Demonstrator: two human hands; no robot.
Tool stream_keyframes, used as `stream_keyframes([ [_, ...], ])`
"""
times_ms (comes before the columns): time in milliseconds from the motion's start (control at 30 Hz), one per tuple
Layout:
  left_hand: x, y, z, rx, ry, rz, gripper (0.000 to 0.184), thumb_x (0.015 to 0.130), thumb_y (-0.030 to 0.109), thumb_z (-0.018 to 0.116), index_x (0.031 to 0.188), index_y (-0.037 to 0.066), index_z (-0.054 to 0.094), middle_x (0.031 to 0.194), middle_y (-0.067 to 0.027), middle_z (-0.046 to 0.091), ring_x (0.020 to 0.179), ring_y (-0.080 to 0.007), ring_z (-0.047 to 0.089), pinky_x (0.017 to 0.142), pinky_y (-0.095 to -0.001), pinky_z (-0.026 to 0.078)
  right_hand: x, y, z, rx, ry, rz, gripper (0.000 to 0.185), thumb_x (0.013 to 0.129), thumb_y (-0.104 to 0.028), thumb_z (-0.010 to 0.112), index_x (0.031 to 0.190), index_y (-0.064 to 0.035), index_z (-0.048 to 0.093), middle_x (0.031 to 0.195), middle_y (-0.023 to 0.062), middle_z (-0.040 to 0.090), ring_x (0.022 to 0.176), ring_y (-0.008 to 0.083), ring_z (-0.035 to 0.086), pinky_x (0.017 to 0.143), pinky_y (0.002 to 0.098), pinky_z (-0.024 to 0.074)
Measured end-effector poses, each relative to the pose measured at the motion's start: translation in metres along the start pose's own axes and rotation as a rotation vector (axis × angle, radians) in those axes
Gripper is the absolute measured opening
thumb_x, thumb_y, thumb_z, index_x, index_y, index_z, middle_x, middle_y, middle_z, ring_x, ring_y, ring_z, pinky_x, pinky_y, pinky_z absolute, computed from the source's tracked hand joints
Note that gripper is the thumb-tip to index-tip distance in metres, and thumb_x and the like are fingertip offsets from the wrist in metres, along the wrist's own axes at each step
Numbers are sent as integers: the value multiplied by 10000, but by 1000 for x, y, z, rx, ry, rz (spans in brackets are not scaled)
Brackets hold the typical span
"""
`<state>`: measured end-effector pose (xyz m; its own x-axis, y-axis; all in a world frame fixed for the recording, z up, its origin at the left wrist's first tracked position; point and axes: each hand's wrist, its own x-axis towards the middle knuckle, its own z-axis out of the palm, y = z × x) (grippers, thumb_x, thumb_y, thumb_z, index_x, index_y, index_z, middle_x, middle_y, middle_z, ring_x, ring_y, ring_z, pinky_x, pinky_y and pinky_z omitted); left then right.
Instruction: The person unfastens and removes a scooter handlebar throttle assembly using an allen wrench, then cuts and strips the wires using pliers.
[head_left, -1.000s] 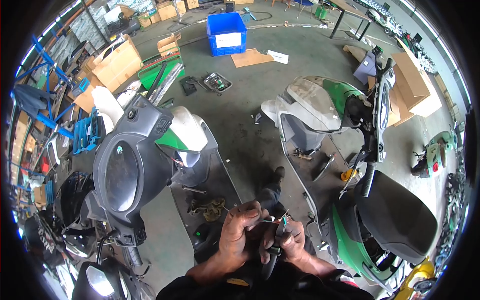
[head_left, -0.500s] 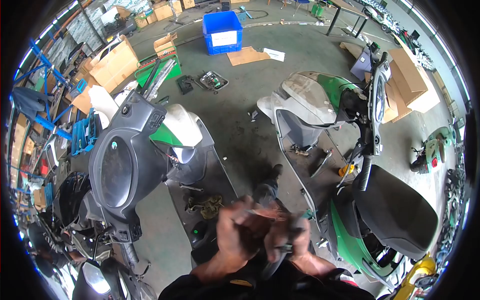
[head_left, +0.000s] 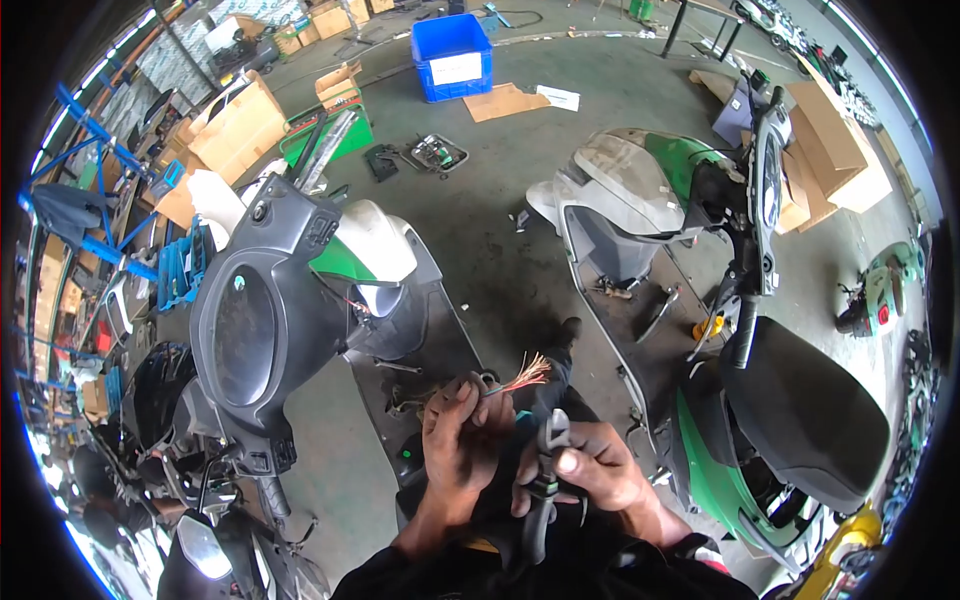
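Observation:
My left hand [head_left: 462,440] is closed in a pinch on a bundle of thin wires [head_left: 526,373]. Their loose copper-coloured and red ends fan out to the right above the fingers. My right hand [head_left: 603,472] grips dark-handled pliers [head_left: 553,428] with the metal head pointing up; the jaws look closed. The pliers' head is below the wire ends and apart from them. Some of the right fingers are hidden behind the handles. Both hands are close to my body, between two scooters.
A scooter with a dark front panel [head_left: 238,340] stands on the left, and one with a black seat [head_left: 800,410] on the right. Ahead on the floor are a blue crate [head_left: 452,78], a metal tray of parts [head_left: 437,153] and flat cardboard [head_left: 505,102].
My hands have moved apart from close together. The wire ends now stand out clearly and the pliers are upright. The view has shifted slightly.

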<state>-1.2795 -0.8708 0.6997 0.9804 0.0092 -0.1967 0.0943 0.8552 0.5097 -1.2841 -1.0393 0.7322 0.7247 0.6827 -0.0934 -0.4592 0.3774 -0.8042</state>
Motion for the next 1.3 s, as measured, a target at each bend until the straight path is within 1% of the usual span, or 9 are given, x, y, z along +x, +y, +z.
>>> stream_keyframes([
  [267, -1, 1, 6, 10, -38, -60, 319, 990, 215, 499, 698, 96, 453, 601, 32, 364, 556, -88, 344, 549, -254, 300, 8, 0, 1, -113, 86, 205, 357, 1005, -311, 536, 1052, 29, 634, 772, 10, 632, 623, 37, 529, 506, 200, 357],
  [367, -3, -1, 7, 18, 32, -75, 278, 981, 193, 517, 729, 76, 513, 620, 27, 419, 593, -80, 458, 591, -218, 405, 10, -9, 0, -196, 104, 194, 381, 1006, -329, 530, 1074, 31, 632, 760, 18, 636, 610, 54, 541, 504, 208, 385],
  [600, -3, -4, 0, -74, -50, -133, 274, 968, 129, 513, 705, 53, 524, 668, 5, 442, 626, -92, 445, 707, -238, 410, 6, -4, -10, -215, 95, 148, 427, 1008, -378, 508, 1138, 13, 621, 702, 27, 654, 520, 38, 482, 461, 210, 355],
  [633, -3, -5, 0, -73, -49, -134, 274, 968, 129, 513, 705, 53, 524, 668, 5, 442, 626, -92, 445, 707, -238, 410, 7, -7, -9, -225, 88, 158, 443, 998, -394, 512, 1084, 25, 628, 787, 48, 657, 594, 91, 573, 448, 197, 361],
  [700, -1, -6, 1, -28, -75, -109, 282, 963, 150, 520, 701, 44, 521, 655, 4, 437, 618, -94, 434, 682, -239, 406, 7, -10, -8, -237, 84, 165, 464, 989, -409, 516, 1030, 38, 635, 873, 69, 661, 668, 144, 664, 435, 184, 366],
  [767, -1, 0, 4, -8, -112, -147, 293, 959, 168, 524, 695, 41, 514, 648, 4, 437, 596, -96, 435, 637, -238, 401, 7, -11, -8, -199, 74, 166, 420, 1009, -373, 509, 1154, 6, 621, 712, 27, 655, 522, 38, 484, 455, 207, 346],
  [1000, 2, -6, 0, 75, -169, -93, 293, 951, 204, 530, 718, 26, 514, 633, -1, 445, 476, -93, 454, 433, -230, 384, 6, -14, -8, -215, 61, 185, 407, 1008, -356, 516, 1187, -3, 608, 731, 20, 655, 547, 45, 514, 469, 200, 378],
  [1167, 0, 0, 2, 64, -193, -186, 279, 948, 206, 548, 749, 10, 535, 640, 1, 457, 482, -86, 453, 432, -226, 405, 5, -14, -10, -206, 10, 198, 492, 988, -400, 526, 1212, 37, 559, 914, 61, 659, 682, 142, 670, 425, 169, 365],
  [1300, 2, -3, -1, 51, -262, -147, 270, 948, 209, 567, 790, -8, 540, 649, -9, 481, 490, -98, 492, 437, -219, 423, 5, -14, -11, -164, -6, 219, 487, 993, -386, 520, 1206, 50, 551, 911, 70, 659, 681, 142, 670, 427, 165, 367],
])
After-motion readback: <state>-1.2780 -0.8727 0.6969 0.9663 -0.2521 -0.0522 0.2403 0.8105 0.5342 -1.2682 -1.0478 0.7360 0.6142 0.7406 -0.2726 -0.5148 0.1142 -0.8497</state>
